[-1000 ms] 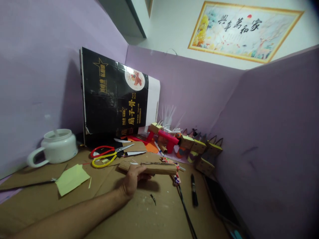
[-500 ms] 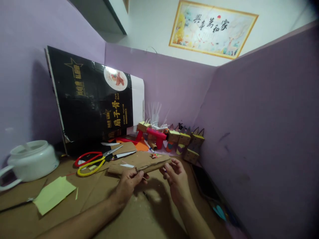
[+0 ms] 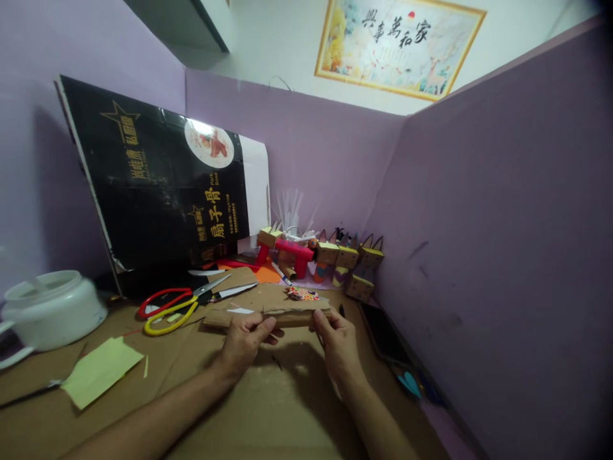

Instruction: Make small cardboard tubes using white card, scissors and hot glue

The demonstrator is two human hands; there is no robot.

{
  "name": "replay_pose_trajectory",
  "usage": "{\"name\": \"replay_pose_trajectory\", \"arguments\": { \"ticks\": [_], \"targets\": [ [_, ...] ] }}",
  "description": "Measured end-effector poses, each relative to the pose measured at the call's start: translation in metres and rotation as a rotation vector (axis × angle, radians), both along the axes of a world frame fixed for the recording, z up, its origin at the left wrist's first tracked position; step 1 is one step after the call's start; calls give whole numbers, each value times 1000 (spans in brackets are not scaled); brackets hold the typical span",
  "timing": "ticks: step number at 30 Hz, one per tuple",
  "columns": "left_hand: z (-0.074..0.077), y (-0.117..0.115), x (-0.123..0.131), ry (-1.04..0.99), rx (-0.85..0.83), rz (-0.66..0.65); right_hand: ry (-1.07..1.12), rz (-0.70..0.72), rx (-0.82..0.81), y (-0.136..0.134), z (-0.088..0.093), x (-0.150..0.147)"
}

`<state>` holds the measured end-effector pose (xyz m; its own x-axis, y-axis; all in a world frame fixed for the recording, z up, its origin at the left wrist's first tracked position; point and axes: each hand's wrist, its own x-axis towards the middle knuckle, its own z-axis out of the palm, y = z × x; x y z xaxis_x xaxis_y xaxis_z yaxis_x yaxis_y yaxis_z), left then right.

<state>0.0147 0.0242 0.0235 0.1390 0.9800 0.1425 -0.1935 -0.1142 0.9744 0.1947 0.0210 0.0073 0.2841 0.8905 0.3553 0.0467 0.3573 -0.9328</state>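
Note:
Between my two hands is a folded strip of brown cardboard [image 3: 294, 317], held level just above the table. My left hand [image 3: 246, 342] pinches its left end between thumb and fingers. At its right end my right hand [image 3: 338, 342] grips it with the thumb on top. Another flat cardboard piece [image 3: 218, 318] lies behind my left hand, with a white paper scrap [image 3: 240, 310] on it. Scissors with red and yellow handles [image 3: 184, 306] lie spread to the left. A small patterned piece [image 3: 301, 293] is just beyond the strip.
A white pot [image 3: 52, 310] stands at left, near a yellow paper sheet [image 3: 103, 370]. A black printed carton panel [image 3: 158, 191] leans on the purple wall. Several cardboard figures with pointed ears [image 3: 347, 257] stand at the back. A dark phone-like slab [image 3: 383, 332] lies right.
The strip's right end has come down, so it is now nearly level. My right hand has closed on that end. The whole view has shifted slightly.

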Motion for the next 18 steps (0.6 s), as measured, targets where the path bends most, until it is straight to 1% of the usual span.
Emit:
{"name": "replay_pose_trajectory", "arguments": {
  "ticks": [3, 7, 12, 18],
  "targets": [
    [3, 4, -5, -47, -42, -3, -34, -5, 21, 1, 3, 4],
    [5, 6, -8, -88, -96, -18, -83, 37, 48, -3, 11, 1],
    [4, 4, -4, -94, -134, 62, -102, 89, 37, -7, 12, -7],
    [0, 6, 0, -51, -93, 112, -84, 137, -18, -10, 11, -8]
  ]
}}
